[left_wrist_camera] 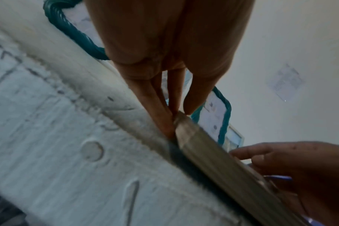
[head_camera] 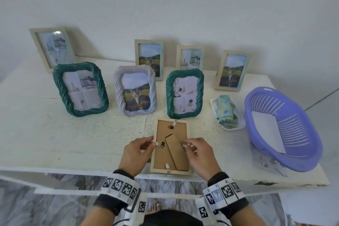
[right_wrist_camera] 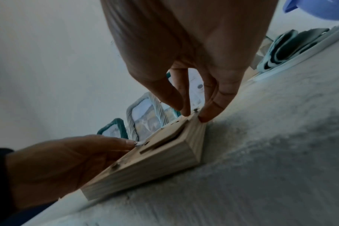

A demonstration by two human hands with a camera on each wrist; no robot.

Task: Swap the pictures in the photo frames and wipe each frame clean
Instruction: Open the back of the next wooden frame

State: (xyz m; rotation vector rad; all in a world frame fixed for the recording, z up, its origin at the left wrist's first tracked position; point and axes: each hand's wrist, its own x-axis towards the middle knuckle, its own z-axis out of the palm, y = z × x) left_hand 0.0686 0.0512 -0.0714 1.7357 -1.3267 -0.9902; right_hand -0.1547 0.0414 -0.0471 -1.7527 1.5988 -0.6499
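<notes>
A light wooden frame (head_camera: 161, 159) lies face down near the table's front edge, its brown backing and folded stand facing up. My left hand (head_camera: 152, 143) pinches its left edge, one fingertip at the small white tab there. My right hand (head_camera: 187, 146) pinches the right edge at the opposite tab. In the left wrist view my left hand (left_wrist_camera: 178, 111) has fingers along the outer side of the frame (left_wrist_camera: 213, 152) and the thumb above it. In the right wrist view my right hand (right_wrist_camera: 195, 114) has a finger on top of the frame (right_wrist_camera: 155, 165) and the thumb against its side.
Two green rope frames (head_camera: 80, 89) (head_camera: 184, 93) and a white rope frame (head_camera: 134, 91) stand just behind. Several wooden frames line the wall. To the right are a folded cloth (head_camera: 226, 112) on a white tray (head_camera: 238, 127) and a purple basket (head_camera: 293, 154) holding a white sheet.
</notes>
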